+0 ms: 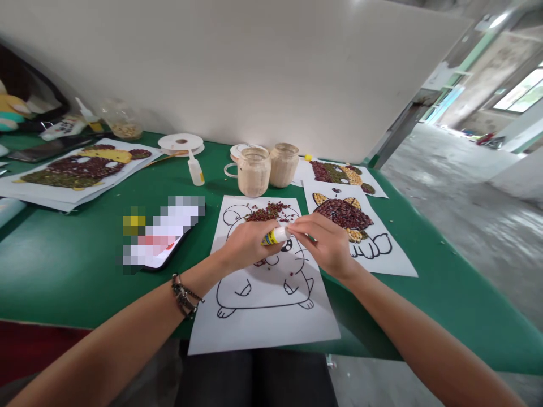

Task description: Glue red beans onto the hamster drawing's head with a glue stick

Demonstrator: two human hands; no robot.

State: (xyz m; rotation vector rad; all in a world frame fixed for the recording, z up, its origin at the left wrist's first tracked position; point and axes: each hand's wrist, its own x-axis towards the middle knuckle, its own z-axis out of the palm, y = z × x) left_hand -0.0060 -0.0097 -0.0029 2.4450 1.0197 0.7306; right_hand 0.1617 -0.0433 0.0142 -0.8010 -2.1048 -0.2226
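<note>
The green bench (63, 271) spread below a pale upright panel (254, 68). Nearest the person, a drawing sheet (263, 333) lay on it, bearing the black outline of a round-bodied, whiskered animal. On the left rested a stack of sheets (72, 195), its top picture filled with dark red, green and yellow pieces. To the right of the drawing sheet lay a fox picture (399, 263), partly filled in, its tail and paws only outlined.

The left hand (246, 243) was above the drawing sheet, wrapped around a small yellow-labelled bottle (275, 235) whose white end pointed right. The right hand (324, 243) came in from the other side, fingertips at that white end; whether they gripped it could not be told.

A phone (163, 257), largely pixelated, lay left of the drawing sheet. Beyond the sheet stood a handled mug (253, 175), with a similar jar (284, 165) just beside it. A white spool (180, 142) lay farther left, near an upright white squeeze bottle (195, 171). Smallest were the red and green seeds (265, 212), clustered across the top of the animal's head, a few scattered lower.
</note>
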